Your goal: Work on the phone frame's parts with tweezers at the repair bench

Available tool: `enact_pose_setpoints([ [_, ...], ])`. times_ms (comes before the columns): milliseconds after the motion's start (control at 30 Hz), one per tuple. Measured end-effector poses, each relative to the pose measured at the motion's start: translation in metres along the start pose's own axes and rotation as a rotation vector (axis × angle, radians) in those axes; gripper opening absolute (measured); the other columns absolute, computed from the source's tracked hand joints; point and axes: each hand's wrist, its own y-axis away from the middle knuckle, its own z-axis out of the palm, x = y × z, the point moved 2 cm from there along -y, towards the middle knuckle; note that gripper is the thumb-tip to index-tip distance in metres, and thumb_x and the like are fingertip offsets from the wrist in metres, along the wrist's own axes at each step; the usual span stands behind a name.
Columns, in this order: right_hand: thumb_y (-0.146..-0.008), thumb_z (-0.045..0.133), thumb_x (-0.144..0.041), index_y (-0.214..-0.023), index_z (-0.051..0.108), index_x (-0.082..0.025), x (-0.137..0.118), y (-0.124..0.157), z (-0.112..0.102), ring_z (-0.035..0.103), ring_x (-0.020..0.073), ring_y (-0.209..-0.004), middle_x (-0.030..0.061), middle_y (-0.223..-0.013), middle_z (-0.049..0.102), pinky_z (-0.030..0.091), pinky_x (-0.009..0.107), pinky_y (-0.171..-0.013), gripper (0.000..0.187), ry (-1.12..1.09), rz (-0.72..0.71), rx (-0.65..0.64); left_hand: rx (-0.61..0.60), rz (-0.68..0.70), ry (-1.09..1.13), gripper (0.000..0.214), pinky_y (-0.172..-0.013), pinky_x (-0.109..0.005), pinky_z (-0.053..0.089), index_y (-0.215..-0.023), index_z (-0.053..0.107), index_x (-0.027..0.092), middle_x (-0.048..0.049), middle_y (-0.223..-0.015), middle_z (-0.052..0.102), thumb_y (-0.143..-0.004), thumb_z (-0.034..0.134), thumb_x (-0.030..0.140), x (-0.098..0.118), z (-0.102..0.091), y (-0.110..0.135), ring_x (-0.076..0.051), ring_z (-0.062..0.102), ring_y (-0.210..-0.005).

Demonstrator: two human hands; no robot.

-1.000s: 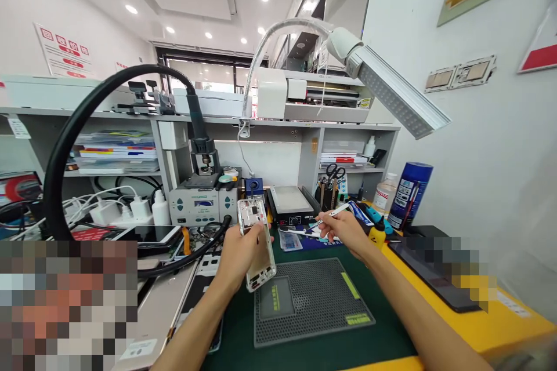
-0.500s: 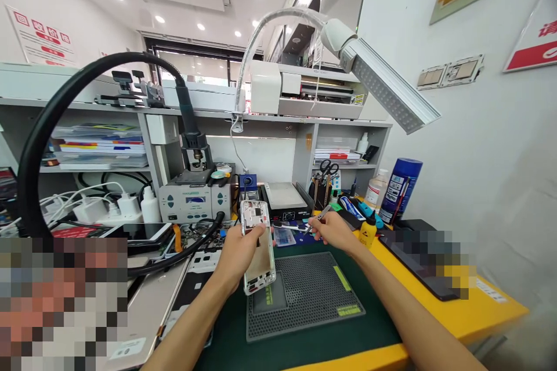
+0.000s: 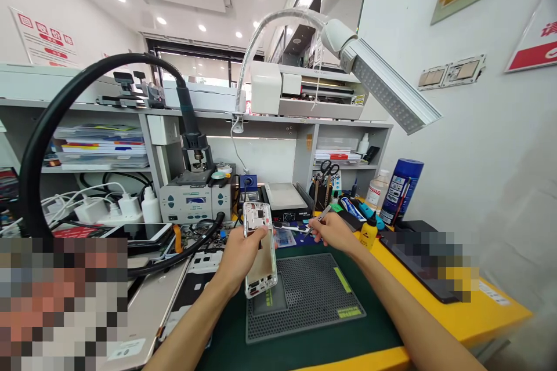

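Note:
An opened phone frame is tilted up in my left hand. The thumb of that hand lies over the frame's inner side, where small parts and a pale panel show. A pair of metal tweezers is pinched in my right hand, to the right of the phone frame and apart from it. Beneath the tweezers are a blue mat and small loose items too small to name. Partly below the phone frame lies a grey perforated work mat.
A hot-air station with a thick black hose stands at left. Behind my hands is a flat heating plate. A yellow bottle and a blue spray can stand at right. An LED lamp hangs overhead.
The phone frame sits very slightly lower and further right in the picture. The whole view has shifted a little. Both hands keep the same grips.

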Motion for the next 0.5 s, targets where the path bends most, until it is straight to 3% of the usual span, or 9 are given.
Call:
enact_pose_setpoints([
  [167, -0.1, 0.063, -0.036, -0.12, 0.064, -0.015, 0.001, -0.001, 0.0, 0.069, 0.0219, -0.096, 0.0085, -0.116, 0.067, 0.06, 0.04, -0.083, 0.029, 0.019, -0.012, 0.013, -0.009, -0.045, 0.013, 0.038, -0.073, -0.04, 0.054, -0.09, 0.076, 0.014, -0.0125, -0.081, 0.079, -0.074, 0.073, 0.048, 0.002, 0.004, 0.003, -0.036, 0.073, -0.083],
  [500, -0.101, 0.062, -0.037, -0.113, 0.065, -0.014, -0.008, 0.006, -0.002, 0.069, 0.0188, -0.085, 0.0056, -0.105, 0.069, 0.06, 0.035, -0.075, 0.026, 0.099, -0.083, 0.073, -0.056, -0.169, 0.059, 0.027, -0.069, -0.037, 0.055, -0.096, 0.074, 0.012, -0.0145, -0.085, 0.079, -0.086, 0.065, 0.036, 0.01, 0.01, 0.011, -0.032, 0.074, -0.08],
])
